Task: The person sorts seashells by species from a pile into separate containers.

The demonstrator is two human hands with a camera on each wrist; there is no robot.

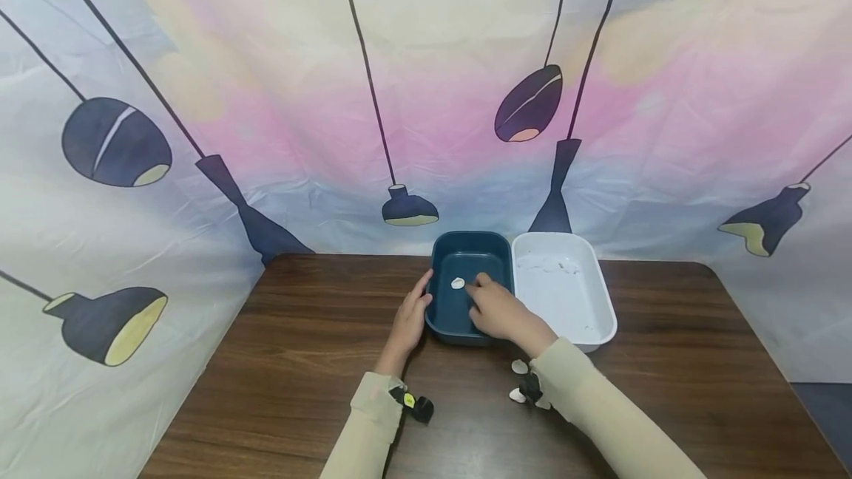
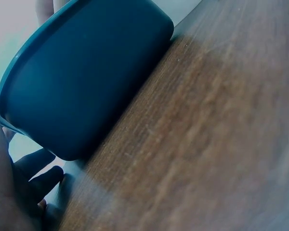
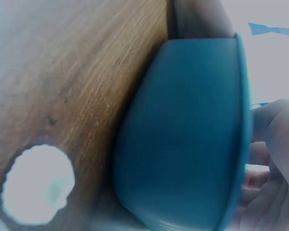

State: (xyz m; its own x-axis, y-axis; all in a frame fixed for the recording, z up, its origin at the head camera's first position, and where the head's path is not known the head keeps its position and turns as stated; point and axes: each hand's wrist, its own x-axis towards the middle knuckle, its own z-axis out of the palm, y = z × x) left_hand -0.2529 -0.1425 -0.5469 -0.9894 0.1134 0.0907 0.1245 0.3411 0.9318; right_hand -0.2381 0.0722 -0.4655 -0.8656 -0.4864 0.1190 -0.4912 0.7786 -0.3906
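Note:
A deep teal tray [image 1: 466, 324] stands at the table's back edge. On its floor lies a small white piece [image 1: 458, 283], probably a shell. My right hand [image 1: 502, 309] reaches over the near right part of the tray, the index fingertip right beside that piece and the thumb held apart from it. My left hand [image 1: 407, 324] rests along the tray's left side, with fingers and thumb at the rim. In the left wrist view, two fingers [image 2: 36, 163] stretch out past the tray's corner. The right wrist view has the right hand [image 3: 274, 159] at the rim, its fingertips hidden.
A white tray [image 1: 566, 301] with small dark marks on its floor adjoins the teal one on the right. Several white shell-like pieces [image 1: 519, 367] lie on the wooden table [image 1: 319, 346] by the right wrist. One piece [image 3: 37, 185] shows a scalloped edge. A printed cloth hangs behind.

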